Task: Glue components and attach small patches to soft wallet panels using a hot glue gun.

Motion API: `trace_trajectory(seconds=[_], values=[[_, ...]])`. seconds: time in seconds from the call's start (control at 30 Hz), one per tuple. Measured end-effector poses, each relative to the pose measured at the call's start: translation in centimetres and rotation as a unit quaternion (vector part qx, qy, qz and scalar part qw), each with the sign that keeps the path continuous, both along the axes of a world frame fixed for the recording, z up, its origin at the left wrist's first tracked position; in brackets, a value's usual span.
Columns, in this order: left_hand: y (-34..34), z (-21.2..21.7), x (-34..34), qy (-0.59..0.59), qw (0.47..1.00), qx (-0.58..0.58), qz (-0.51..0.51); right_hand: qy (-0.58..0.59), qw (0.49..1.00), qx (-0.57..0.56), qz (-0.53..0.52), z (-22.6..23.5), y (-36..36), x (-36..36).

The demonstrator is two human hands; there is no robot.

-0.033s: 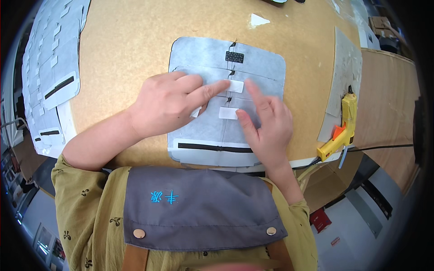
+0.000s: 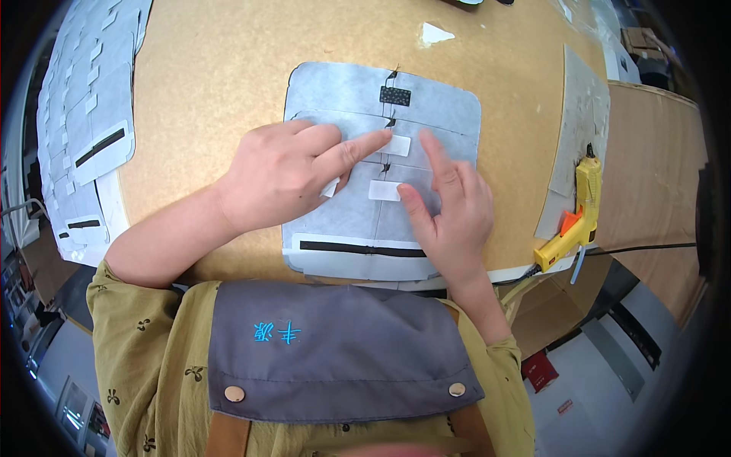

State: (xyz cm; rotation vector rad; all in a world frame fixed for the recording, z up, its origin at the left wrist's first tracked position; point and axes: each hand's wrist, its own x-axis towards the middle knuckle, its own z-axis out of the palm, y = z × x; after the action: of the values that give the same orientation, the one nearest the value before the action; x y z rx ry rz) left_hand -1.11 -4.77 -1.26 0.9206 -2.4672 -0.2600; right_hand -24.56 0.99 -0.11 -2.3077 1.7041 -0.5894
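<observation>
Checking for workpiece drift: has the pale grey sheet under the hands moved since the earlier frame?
No. The pale grey sheet shows no visible shift in any direction against the white scrap on the tabletop.

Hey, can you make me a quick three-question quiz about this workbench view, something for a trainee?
1. True or false: the yellow glue gun is to the right of the pale grey sheet.
2. Pick one. The speckled patch near the sheet's far edge is: A white, B black, C orange.
3. Which hand's index finger overlaps the upper white label in this view?

Key: 1 True. 2 B. 3 The left hand.
</observation>
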Motion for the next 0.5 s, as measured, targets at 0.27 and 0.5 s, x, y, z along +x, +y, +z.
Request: trace_trajectory(seconds=[0.27,0.5], values=[[-0.27,0.22,0.22,-0.032,0.999,-0.002,-0.013,-0.01,1.0,0.013,-0.009,-0.4,-0.11,-0.12],[0.11,0.37,0.16,-0.021,1.0,-0.004,-0.01,0.007,1.0,0.021,0.005,-0.17,0.1,-0.17]])
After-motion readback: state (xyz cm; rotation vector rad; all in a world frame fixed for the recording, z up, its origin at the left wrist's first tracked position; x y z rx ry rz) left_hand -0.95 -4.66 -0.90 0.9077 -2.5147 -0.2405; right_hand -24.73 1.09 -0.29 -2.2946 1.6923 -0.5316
